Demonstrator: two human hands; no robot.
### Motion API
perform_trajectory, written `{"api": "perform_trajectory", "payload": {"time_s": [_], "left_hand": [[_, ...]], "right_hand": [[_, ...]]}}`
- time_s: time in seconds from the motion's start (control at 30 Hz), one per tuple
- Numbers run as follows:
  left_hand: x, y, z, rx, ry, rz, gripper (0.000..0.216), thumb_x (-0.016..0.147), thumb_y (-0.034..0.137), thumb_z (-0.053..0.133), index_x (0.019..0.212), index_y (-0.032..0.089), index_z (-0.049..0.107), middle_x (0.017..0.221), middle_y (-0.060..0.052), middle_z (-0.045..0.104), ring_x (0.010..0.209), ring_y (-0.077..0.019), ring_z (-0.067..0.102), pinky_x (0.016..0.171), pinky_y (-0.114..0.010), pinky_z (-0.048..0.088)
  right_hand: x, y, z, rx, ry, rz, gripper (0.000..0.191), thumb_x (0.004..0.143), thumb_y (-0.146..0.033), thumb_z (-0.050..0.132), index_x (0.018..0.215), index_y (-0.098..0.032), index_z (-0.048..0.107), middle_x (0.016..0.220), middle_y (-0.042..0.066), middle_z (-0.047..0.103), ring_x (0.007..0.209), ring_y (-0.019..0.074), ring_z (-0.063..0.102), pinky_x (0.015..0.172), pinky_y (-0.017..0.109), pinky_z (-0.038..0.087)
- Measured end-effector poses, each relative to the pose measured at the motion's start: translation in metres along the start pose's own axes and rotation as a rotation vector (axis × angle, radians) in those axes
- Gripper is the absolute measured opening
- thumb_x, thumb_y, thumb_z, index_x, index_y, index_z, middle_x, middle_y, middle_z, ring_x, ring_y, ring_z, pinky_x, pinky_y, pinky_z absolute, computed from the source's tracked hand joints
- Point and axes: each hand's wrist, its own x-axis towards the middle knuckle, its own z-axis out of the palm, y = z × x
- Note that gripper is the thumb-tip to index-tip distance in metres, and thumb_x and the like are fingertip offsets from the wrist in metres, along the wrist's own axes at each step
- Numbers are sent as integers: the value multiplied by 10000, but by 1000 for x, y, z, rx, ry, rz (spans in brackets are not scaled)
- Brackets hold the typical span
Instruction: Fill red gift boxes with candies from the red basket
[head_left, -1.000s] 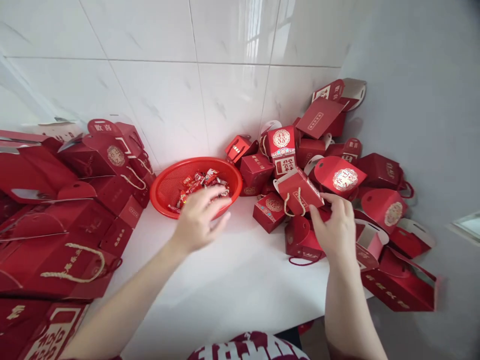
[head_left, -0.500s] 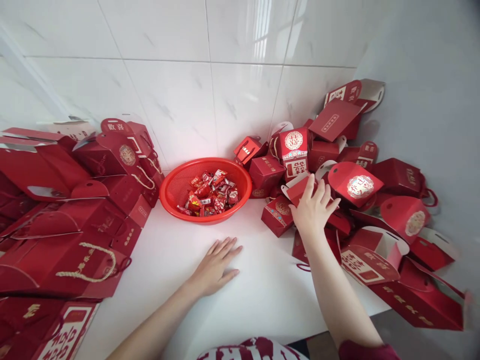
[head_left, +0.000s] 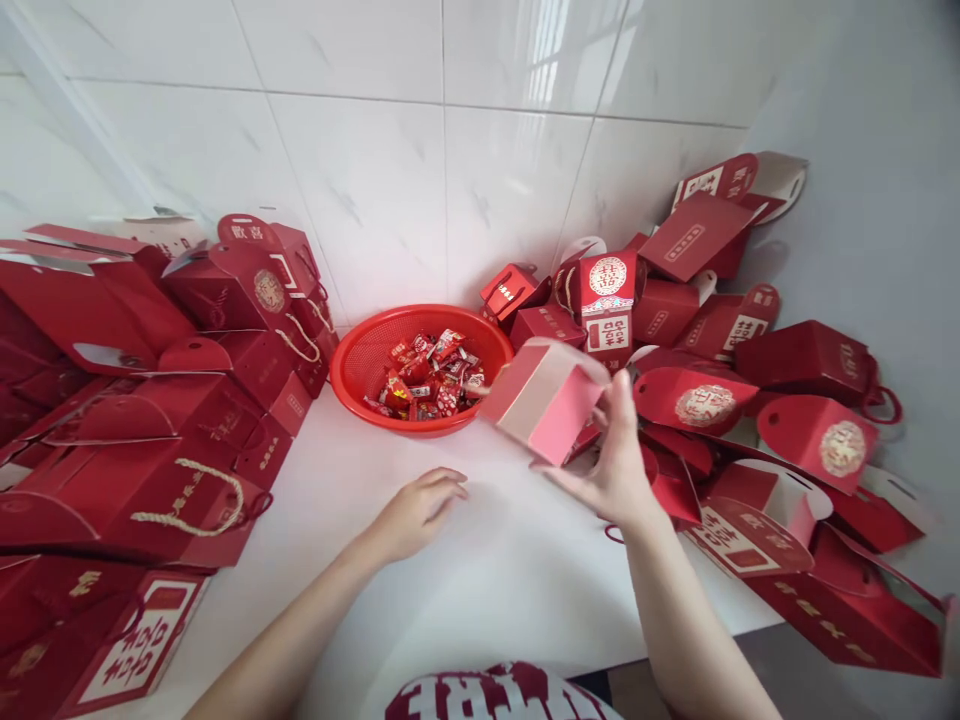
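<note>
My right hand (head_left: 611,465) is closed on a small red gift box (head_left: 536,400), which it holds tilted above the table just right of the basket. The box is slightly blurred, and a lighter pink face of it shows. Over the white tabletop, left of the box, is my left hand (head_left: 421,512), holding nothing, its fingers loosely bent with the thumb a little apart. Behind both hands stands a red plastic basket (head_left: 349,375) with many wrapped candies (head_left: 427,380) in it.
Stacked red boxes with rope handles (head_left: 202,480) fill the left side of the white table (head_left: 315,560). A loose heap of red gift boxes (head_left: 697,400) lies on the right, several with flaps open. A tiled wall (head_left: 360,190) rises behind.
My right hand has lifted a gift box from the right-hand heap and brought it left. My left hand has gone from lying spread on the table to bent fingers. The view has shifted slightly.
</note>
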Motion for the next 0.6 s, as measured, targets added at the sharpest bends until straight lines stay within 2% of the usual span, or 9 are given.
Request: {"api": "perform_trajectory", "payload": {"time_s": [0.03,0.1,0.17,0.2,0.27,0.37,0.53,0.6], "left_hand": [[-3,2,-11,-39,65,-18,255,909,114,454,974,201,684,1093,-68,698,1029,-179,660,910,-300,514],[-10,8,-33,-47,246,-71,219,870,95,449,812,186,640,862,-38,678,855,-165,652,783,-269,502],[-19,17,-53,-13,417,-158,191,854,113,454,749,182,597,766,-15,641,754,-153,621,714,-254,473],[-24,22,-61,-13,460,-205,189,852,120,448,734,181,582,745,-6,633,720,-145,610,690,-245,462],[-34,31,-74,-42,481,-295,190,842,129,435,710,182,561,710,7,631,660,-131,593,645,-230,447],[-45,43,-86,-33,523,-413,181,809,135,437,691,185,565,651,23,622,588,-122,566,587,-221,423],[-52,63,-93,246,738,-503,162,876,250,469,826,200,615,660,25,606,567,-124,538,584,-225,394],[-51,73,-93,382,666,-570,227,925,367,468,959,216,635,693,13,630,586,-146,568,585,-238,380]], "right_hand": [[-7,-5,8,93,-77,-1,1235,793,-588,744,1577,-250,-147,1621,193,75,1475,405,227,1095,592,419],[-19,-13,26,257,-223,8,1229,783,-585,760,1584,-260,-113,1618,188,125,1469,384,263,1106,558,430],[-29,-17,42,364,-353,-1,1187,788,-571,766,1592,-272,-55,1599,185,203,1449,365,317,1114,549,427],[-32,-18,47,396,-406,-10,1151,801,-557,761,1593,-276,-26,1583,185,249,1433,356,351,1117,554,421],[-35,-19,53,421,-477,-24,1075,830,-526,746,1591,-275,29,1550,186,320,1406,343,395,1119,564,412],[-29,-20,48,397,-496,-42,916,884,-478,703,1577,-259,145,1520,180,361,1401,326,399,1128,546,400],[-5,-31,37,368,-474,-94,419,1005,-356,540,1407,-251,483,1422,141,477,1327,272,484,1105,459,433],[5,-38,39,381,-501,-134,323,1021,-320,512,1334,-249,552,1344,120,545,1267,245,532,1079,427,453]]}}
